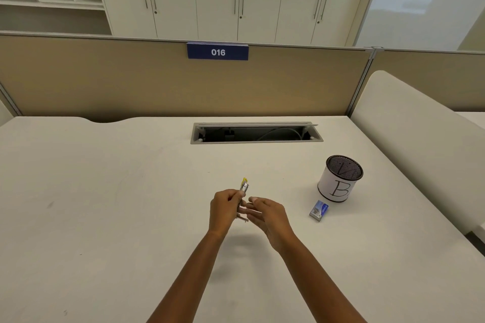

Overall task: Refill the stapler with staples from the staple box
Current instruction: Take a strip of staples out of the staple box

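Observation:
A small stapler (244, 187) with a yellow tip and a metal body stands nearly upright above the white desk, held in my left hand (225, 211); its lower part is hidden by the fingers. My right hand (267, 216) hovers just right of it, fingers loosely spread, the fingertips close to the stapler; I cannot tell whether it holds a thin strip of staples. The blue staple box (319, 210) lies on the desk to the right, its near end open, well apart from both hands.
A black mesh pen cup (339, 178) wrapped in white paper marked "B" stands just behind the staple box. An open cable tray (256, 133) is set in the desk (105, 204) further back. A beige partition with a "016" sign (217, 51) closes off the far edge.

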Available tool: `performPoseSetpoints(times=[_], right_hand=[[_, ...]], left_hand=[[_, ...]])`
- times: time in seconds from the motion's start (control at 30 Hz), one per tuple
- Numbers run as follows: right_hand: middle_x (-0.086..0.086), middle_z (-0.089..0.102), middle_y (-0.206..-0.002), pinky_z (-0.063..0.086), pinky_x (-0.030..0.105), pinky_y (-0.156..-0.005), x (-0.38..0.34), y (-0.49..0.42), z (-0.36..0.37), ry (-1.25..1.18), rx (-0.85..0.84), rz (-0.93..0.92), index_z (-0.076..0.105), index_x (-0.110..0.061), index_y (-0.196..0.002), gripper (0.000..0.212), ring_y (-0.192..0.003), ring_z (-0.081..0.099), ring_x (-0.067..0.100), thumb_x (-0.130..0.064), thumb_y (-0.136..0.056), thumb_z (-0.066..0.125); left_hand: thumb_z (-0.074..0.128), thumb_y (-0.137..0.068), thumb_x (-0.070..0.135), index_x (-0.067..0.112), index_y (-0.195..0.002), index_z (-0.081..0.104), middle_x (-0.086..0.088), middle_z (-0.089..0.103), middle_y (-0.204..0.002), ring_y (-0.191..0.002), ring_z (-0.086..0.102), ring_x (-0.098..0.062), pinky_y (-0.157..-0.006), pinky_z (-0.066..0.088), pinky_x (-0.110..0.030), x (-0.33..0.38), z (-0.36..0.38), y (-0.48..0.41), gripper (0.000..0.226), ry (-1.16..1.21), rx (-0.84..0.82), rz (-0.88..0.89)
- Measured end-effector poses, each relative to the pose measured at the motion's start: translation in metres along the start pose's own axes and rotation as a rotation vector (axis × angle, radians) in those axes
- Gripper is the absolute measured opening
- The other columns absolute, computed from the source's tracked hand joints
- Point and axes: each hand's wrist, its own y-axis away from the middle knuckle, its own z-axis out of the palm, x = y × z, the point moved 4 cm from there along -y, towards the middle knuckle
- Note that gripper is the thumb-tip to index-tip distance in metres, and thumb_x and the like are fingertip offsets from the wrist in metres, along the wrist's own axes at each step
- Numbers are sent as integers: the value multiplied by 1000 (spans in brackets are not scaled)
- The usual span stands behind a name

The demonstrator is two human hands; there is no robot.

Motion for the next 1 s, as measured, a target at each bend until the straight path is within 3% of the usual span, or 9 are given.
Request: performPoseSetpoints(times=[0.17, 0.33, 0.43, 0.57, 0.63, 0.7, 0.8, 0.9, 1.0], right_hand=[[6, 65, -81, 54, 20, -70, 3, -3, -2, -55, 31, -25, 63, -9, -85, 11, -74, 63, 17, -10, -91, 54], [7, 65, -80, 53, 21, -68, 23, 0, -1, 199, -66, 26, 64, -6, -91, 11, -71, 63, 17, -9, -90, 53], [4, 65, -72, 48, 15, -57, 35, 3, 0, 339, -98, 7, 68, -8, -83, 11, -63, 59, 14, -9, -86, 58], [5, 70, -85, 43, 1, -54, 42, 4, -2, 628, -73, -103, 69, -7, -95, 18, -65, 58, 4, -14, -79, 69], [7, 70, -95, 41, -1, -56, 45, 6, 1, 715, -77, -166, 67, -7, -98, 24, -70, 58, 3, -17, -77, 71], [8, 66, -101, 42, 5, -64, 48, 8, 5, 834, -61, -246, 63, -8, -102, 29, -79, 60, 9, -22, -77, 70], [9, 56, -108, 43, 25, -75, 52, 8, 9, 1148, -16, -354, 56, -9, -111, 32, -98, 55, 22, -26, -85, 60], [12, 53, -109, 44, 31, -75, 51, 7, 10, 1263, -22, -401, 54, -7, -111, 25, -96, 52, 24, -21, -91, 49], [8, 51, -100, 42, 28, -73, 48, 7, 7, 1180, -46, -423, 57, -7, -109, 22, -84, 53, 21, -18, -93, 46]], left_hand=[[51, -92, 17, 0, -88, 67, -9, 62, -70, -55, 58, -21, -41, 45, -13, 4, 2, 3, 24, -216, 82, 120], [50, -93, 20, -3, -90, 64, -18, 69, -86, -80, 66, -35, -72, 51, -39, -4, 1, 3, 27, -417, 178, 138], [52, -92, 20, -5, -89, 63, -20, 69, -96, -91, 63, -35, -80, 47, -37, -25, 1, -3, 27, -434, 179, -26], [54, -90, 21, -3, -72, 58, -26, 70, -96, -94, 64, -38, -81, 48, -37, -50, 2, -8, 30, -292, 138, -243], [54, -90, 20, -5, -67, 59, -22, 69, -78, -75, 65, -36, -69, 48, -35, -56, 2, -9, 34, -133, 165, -354], [54, -90, 14, -1, -57, 52, -14, 57, -59, -54, 54, -27, -57, 42, -30, -62, 4, -9, 36, 87, 161, -450], [52, -92, 5, 1, -60, 48, -12, 48, -60, -52, 45, -24, -54, 39, -30, -63, 9, -5, 32, 381, 127, -540], [48, -93, 1, 2, -65, 47, -11, 44, -63, -55, 42, -22, -53, 39, -29, -59, 10, -3, 29, 543, 130, -549], [50, -93, 8, 2, -66, 49, -10, 46, -64, -56, 45, -21, -52, 43, -28, -59, 6, -4, 28, 512, 139, -519]])
